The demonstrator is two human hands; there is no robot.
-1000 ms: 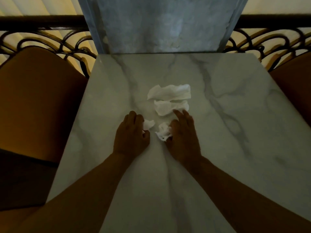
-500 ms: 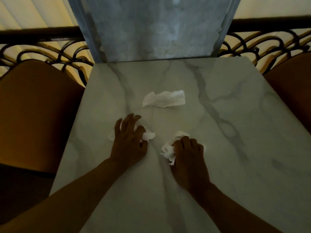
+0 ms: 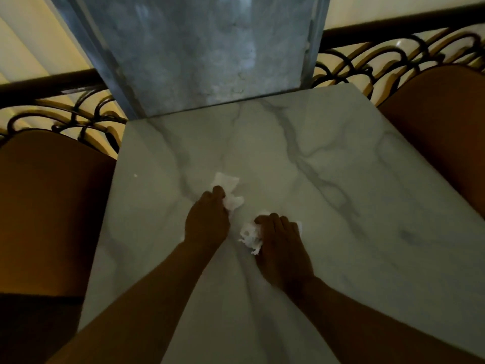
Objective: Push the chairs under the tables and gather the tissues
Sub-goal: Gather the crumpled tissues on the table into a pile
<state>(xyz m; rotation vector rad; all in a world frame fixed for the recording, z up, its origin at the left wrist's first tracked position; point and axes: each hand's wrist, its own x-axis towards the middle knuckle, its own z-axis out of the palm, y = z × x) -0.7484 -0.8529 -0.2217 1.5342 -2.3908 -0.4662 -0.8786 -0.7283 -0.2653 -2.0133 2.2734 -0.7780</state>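
Change since 0.5 s ago: left hand [image 3: 207,224] now forward, on far tissue [image 3: 228,191]; small scrap beside it gone from sight.
Left grip: fingers curled shut, pinching tissue against table [image 3: 341,206].
Right hand [image 3: 282,241]: closed over crumpled wad [image 3: 250,236], pressed on marble near centre.
Hands: near each other, apart.
Chairs: left chair [image 3: 49,211] and right chair [image 3: 443,132] flanking table.
Far edge: grey pillar [image 3: 204,48], iron railing [image 3: 65,114].

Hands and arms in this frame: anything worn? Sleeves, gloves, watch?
Nothing worn that shows. The left hand and right hand are bare, no gloves. Both forearms are bare to the frame edge, no sleeves. No watch or rings can be made out in the dim light.
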